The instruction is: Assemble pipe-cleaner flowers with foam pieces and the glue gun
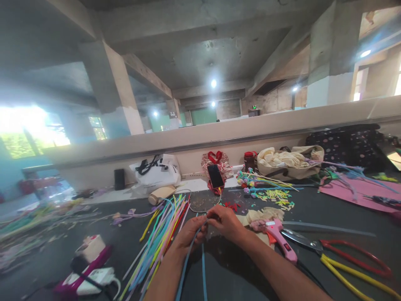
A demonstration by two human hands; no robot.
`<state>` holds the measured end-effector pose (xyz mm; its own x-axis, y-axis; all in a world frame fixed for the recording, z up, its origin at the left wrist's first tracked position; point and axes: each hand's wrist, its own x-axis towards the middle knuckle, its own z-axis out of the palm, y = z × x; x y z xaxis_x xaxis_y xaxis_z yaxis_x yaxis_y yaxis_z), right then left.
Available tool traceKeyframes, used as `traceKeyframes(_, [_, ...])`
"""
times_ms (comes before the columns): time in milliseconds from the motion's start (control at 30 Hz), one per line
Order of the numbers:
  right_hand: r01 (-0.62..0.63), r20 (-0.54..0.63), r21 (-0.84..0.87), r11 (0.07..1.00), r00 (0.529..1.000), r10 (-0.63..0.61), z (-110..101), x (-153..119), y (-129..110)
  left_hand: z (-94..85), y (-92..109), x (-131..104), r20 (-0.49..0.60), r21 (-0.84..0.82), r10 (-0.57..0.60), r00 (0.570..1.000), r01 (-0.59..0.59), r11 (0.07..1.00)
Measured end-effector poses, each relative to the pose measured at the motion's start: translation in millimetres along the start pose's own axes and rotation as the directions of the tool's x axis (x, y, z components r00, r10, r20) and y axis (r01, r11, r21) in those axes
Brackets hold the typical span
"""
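My left hand point(191, 232) and my right hand point(224, 222) meet fingertip to fingertip over the dark table. Both are closed on a blue pipe cleaner point(204, 267), whose two ends hang down toward the front edge. What lies between the fingertips is too small to make out. Left of my hands lies a bundle of coloured pipe cleaners point(156, 246). Right of them a pink glue gun point(281, 240) rests beside scissors point(303, 241) with red and yellow handles.
A phone point(215, 176) leans on a patterned bag at the back. Nearer are small red pieces point(231, 206) and yellow pieces point(277, 195). A power strip point(86, 271) is at the front left, a pink sheet point(360, 193) at the right.
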<state>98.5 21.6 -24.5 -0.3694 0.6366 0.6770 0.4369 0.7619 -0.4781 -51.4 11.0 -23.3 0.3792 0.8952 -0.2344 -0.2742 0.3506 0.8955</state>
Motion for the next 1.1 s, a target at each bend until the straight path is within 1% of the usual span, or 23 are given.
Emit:
traceKeyframes(167, [0.053, 0.037, -0.068, 0.996, 0.998, -0.051, 0.1, 0.4, -1.7, 2.9, -0.8, -2.4, 0.013, 0.028, 0.013, 1.000, -0.014, 1.000])
traceKeyframes(267, [0.054, 0.052, -0.110, 0.992, 0.997, -0.049, 0.6, -0.5, -1.2, 4.2, -1.7, -0.9, 0.018, 0.061, 0.014, 1.000, -0.015, 0.998])
traceKeyframes(467, [0.000, 0.118, -0.174, 0.985, 0.993, 0.021, -0.6, -1.2, 1.3, 2.3, -2.5, 1.7, -0.013, 0.131, 0.023, 1.000, -0.021, 0.991])
traceKeyframes(633, [-0.053, 0.170, -0.231, 0.972, 0.981, 0.094, -6.0, 0.3, -4.5, 3.4, -3.2, 0.7, -0.058, 0.206, 0.057, 0.997, -0.044, 0.978])
traceKeyframes(833, [-0.074, 0.217, -0.282, 0.957, 0.966, 0.139, -7.9, -0.5, -10.3, 7.8, -0.9, -1.7, -0.133, 0.272, 0.175, 0.976, -0.134, 0.953])
traceKeyframes(900, [-0.070, 0.236, -0.290, 0.954, 0.961, 0.142, -7.3, -0.9, -9.0, 7.9, 1.9, -3.4, -0.145, 0.314, 0.239, 0.960, -0.184, 0.931])
traceKeyframes(967, [-0.065, 0.246, -0.286, 0.956, 0.959, 0.139, -7.8, -1.0, -7.4, 7.2, 4.2, -5.1, -0.127, 0.408, 0.344, 0.930, -0.268, 0.873])
traceKeyframes(1033, [-0.069, 0.234, -0.268, 0.961, 0.963, 0.135, -10.0, -0.8, -6.3, 6.2, 4.9, -6.1, -0.078, 0.513, 0.433, 0.898, -0.336, 0.789])
traceKeyframes(1100, [-0.089, 0.211, -0.239, 0.967, 0.967, 0.141, -13.5, -0.4, -5.3, 5.8, 4.0, -6.4, -0.038, 0.574, 0.453, 0.891, -0.351, 0.739])
